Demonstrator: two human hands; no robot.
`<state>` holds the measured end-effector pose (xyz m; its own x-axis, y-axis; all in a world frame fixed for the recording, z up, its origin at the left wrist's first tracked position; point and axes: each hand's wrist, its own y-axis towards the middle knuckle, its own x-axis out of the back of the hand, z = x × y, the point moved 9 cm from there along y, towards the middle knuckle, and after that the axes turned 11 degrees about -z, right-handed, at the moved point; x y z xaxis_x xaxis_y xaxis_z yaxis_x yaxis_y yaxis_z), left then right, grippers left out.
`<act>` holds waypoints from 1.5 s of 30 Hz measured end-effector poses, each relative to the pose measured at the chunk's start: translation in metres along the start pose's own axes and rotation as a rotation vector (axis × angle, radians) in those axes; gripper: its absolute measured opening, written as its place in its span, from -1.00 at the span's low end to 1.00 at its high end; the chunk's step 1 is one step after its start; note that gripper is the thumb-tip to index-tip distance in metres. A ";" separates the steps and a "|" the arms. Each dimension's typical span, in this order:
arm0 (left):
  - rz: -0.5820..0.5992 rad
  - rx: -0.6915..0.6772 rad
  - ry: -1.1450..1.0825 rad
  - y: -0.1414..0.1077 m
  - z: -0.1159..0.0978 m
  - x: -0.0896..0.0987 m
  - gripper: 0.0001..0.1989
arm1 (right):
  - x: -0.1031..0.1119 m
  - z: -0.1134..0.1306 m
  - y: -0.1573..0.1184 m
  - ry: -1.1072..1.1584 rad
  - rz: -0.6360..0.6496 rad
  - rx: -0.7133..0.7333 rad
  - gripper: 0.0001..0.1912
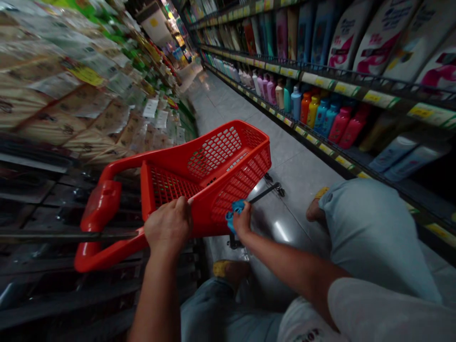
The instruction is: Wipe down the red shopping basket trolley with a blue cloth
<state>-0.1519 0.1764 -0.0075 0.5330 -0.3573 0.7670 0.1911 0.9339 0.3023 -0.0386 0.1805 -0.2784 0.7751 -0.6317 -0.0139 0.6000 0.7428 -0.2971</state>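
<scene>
A red plastic shopping cart [199, 190] stands tilted across the middle of the head view, and its basket holds nothing that I can make out. My left hand [169, 221] is closed over the near top rim of the basket, close to the handle [101, 204]. Lower down, my right hand [242, 221] is closed on a crumpled blue cloth [235, 211]. The cloth is against the lower side of the cart, by the dark metal frame bar [263, 194]. Part of the cloth is hidden behind my fingers.
Shelves of bottles [320, 111] line the right side, with price tags along their edges. Packaged goods [78, 109] are stacked on the left. Grey tiled floor [228, 95] runs down the aisle. My bent knees [370, 228] and yellow footwear [221, 267] are near the cart.
</scene>
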 end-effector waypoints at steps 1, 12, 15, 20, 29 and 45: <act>-0.006 -0.003 -0.007 0.000 -0.001 0.000 -0.55 | 0.006 0.011 0.021 0.000 -0.039 0.001 -0.51; -0.064 0.048 -0.269 0.001 -0.009 0.014 -0.59 | -0.019 0.111 -0.061 0.248 0.508 0.234 -0.48; -0.288 0.124 -0.654 -0.019 -0.011 0.036 -0.64 | -0.002 0.120 -0.050 0.317 0.626 0.063 -0.45; -0.311 0.739 -1.407 -0.080 -0.029 0.002 -0.58 | 0.036 0.144 -0.039 0.317 0.890 -0.137 -0.46; 0.245 1.042 -2.125 -0.130 -0.148 -0.038 -0.23 | 0.087 0.166 -0.022 0.024 0.788 0.457 -0.46; 0.309 1.040 -2.445 -0.153 -0.155 -0.039 -0.02 | 0.095 0.165 -0.048 -0.065 1.130 0.188 -0.73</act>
<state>-0.0742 0.0497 -0.1709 -0.8513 -0.3699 -0.3722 -0.2339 0.9024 -0.3618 0.0391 0.1213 -0.1084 0.8954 0.4255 -0.1313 -0.4291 0.9032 0.0010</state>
